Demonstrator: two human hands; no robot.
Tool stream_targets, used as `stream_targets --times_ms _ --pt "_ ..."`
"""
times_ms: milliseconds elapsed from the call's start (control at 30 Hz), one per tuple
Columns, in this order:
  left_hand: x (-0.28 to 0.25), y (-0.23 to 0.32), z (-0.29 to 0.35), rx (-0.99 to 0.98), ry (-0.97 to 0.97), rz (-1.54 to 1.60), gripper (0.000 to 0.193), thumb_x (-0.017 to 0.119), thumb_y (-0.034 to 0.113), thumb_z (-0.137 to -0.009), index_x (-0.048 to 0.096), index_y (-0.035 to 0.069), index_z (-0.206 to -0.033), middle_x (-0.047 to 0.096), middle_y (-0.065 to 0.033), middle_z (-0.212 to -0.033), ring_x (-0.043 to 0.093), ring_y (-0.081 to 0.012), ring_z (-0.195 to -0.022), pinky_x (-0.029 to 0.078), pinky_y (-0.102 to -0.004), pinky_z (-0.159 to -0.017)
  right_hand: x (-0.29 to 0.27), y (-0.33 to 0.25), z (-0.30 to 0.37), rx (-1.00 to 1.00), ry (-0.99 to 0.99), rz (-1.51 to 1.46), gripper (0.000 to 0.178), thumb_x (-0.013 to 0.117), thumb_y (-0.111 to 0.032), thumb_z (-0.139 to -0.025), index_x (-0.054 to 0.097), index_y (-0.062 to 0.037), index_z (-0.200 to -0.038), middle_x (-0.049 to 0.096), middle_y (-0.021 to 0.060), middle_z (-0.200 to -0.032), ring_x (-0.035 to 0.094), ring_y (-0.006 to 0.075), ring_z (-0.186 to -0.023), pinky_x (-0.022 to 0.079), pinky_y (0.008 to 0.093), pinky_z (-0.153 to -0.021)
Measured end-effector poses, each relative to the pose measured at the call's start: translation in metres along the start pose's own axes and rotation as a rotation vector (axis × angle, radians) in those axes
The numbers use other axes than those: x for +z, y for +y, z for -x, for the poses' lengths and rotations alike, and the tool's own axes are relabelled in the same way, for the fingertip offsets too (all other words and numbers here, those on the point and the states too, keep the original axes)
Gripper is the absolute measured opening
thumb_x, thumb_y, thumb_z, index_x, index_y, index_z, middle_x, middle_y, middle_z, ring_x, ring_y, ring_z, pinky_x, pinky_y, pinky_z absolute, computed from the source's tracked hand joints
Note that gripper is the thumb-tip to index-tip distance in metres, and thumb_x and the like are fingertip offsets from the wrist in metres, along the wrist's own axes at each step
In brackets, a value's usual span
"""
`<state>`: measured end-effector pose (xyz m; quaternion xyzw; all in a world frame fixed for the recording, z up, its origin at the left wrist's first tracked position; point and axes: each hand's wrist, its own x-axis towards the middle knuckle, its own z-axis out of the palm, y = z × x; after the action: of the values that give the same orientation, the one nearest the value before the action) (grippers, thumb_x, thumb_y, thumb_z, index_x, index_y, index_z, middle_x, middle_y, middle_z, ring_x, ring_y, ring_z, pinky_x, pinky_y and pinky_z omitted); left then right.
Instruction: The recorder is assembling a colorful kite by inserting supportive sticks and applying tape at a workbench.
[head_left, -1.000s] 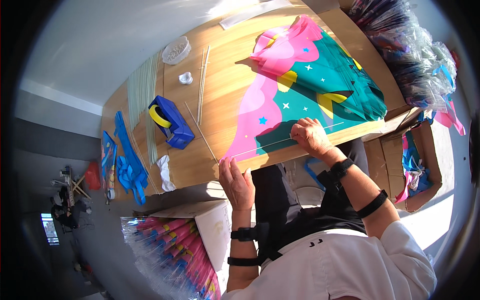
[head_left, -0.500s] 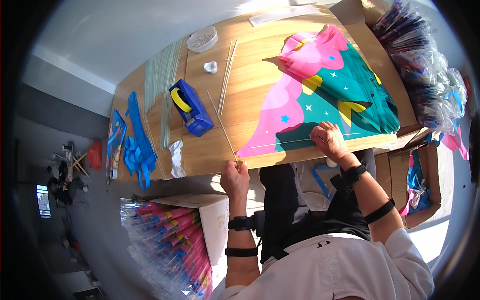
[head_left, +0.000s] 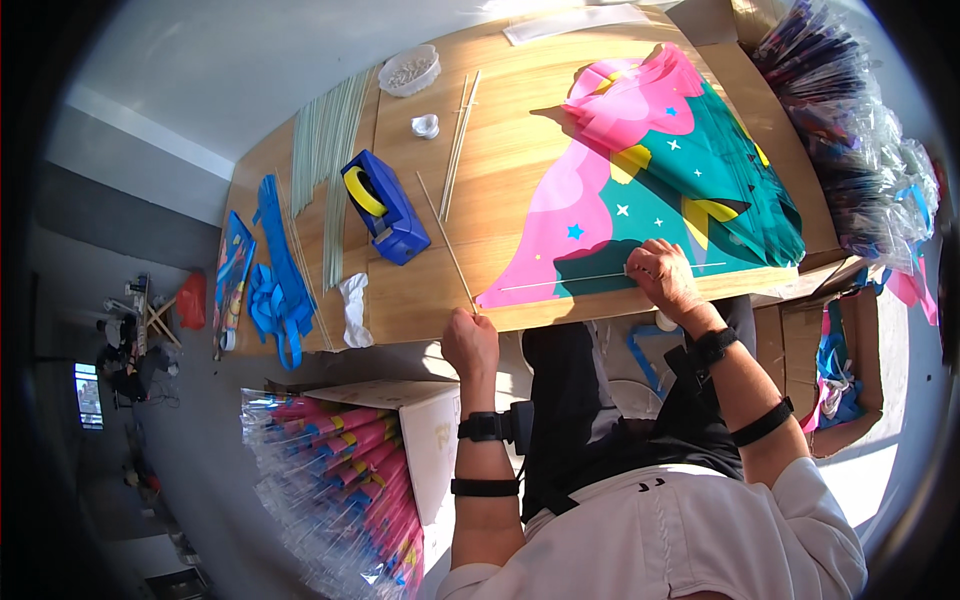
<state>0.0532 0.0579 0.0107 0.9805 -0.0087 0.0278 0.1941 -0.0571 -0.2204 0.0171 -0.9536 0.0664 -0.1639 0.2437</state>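
A printed fabric sheet (head_left: 572, 205), pink and green with stars and yellow shapes, lies on the wooden table, bunched at its far end. Along its near edge runs a thin white rod (head_left: 560, 281). My right hand (head_left: 664, 278) is closed over that rod, fingers bent down on the fabric; its fingertips are partly hidden. At the sheet's pointed left corner, my left hand (head_left: 470, 343) pinches the lower end of a thin tan rod (head_left: 443, 232), which slants away to the far left. Whether it also grips the fabric corner is hidden.
Left of my hands stand a blue tape dispenser (head_left: 388, 212), pale rods (head_left: 325, 150), blue straps (head_left: 278, 290) and a white cloth strip (head_left: 354, 310). A bowl (head_left: 409, 72) sits farther back. Bagged goods (head_left: 340, 480) and an open carton (head_left: 865, 380) flank my legs.
My left hand has turned slightly and its fingertips show less, still at the sheet's corner. My right hand stays on the rod. The whole view has shifted a little.
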Motion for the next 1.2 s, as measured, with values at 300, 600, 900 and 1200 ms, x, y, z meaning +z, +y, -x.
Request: stream_targets --times_ms 300,600,900,1200 --pt "0.003 -0.001 -0.003 -0.013 0.016 0.064 0.015 0.061 0.015 -0.071 0.060 0.002 -0.065 0.063 -0.0190 -0.068 0.062 -0.0381 -0.068 0.049 -0.0455 -0.064 0.001 0.004 0.001 0.008 -0.009 0.026 0.004 0.059 -0.011 -0.077 0.059 -0.0134 -0.074 0.056 0.0042 -0.077 0.056 0.0240 -0.083 0.041 0.0353 -0.073" --pt "0.002 -0.012 -0.009 -0.086 -0.014 0.396 0.014 0.061 0.009 -0.070 0.056 -0.001 -0.061 0.057 -0.0115 -0.057 0.055 -0.0224 -0.051 0.045 -0.0353 -0.052 -0.001 -0.008 0.000 0.005 0.131 -0.072 0.010 0.067 -0.011 -0.071 0.058 -0.0098 -0.075 0.056 0.0061 -0.079 0.056 0.0245 -0.085 0.042 0.0373 -0.075" --pt "-0.025 0.001 0.062 -0.388 -0.293 1.195 0.016 0.060 0.002 -0.080 0.051 0.004 -0.067 0.042 0.0029 -0.052 0.033 -0.0035 -0.039 0.024 -0.0199 -0.035 0.065 -0.132 -0.021 0.466 -0.414 -1.073 0.024 0.062 -0.020 -0.087 0.061 0.0038 -0.084 0.060 0.0053 -0.066 0.054 0.0103 -0.059 0.045 0.0269 -0.055" --pt "-0.057 -0.050 0.053 -0.272 -0.136 1.250 0.009 0.061 0.007 -0.084 0.056 0.000 -0.088 0.056 -0.0038 -0.070 0.047 -0.0069 -0.056 0.039 -0.0201 -0.053 0.069 -0.174 0.002 0.496 -0.507 -1.215 0.014 0.062 -0.008 -0.083 0.062 0.0018 -0.073 0.059 0.0031 -0.061 0.054 0.0066 -0.056 0.042 0.0222 -0.050"
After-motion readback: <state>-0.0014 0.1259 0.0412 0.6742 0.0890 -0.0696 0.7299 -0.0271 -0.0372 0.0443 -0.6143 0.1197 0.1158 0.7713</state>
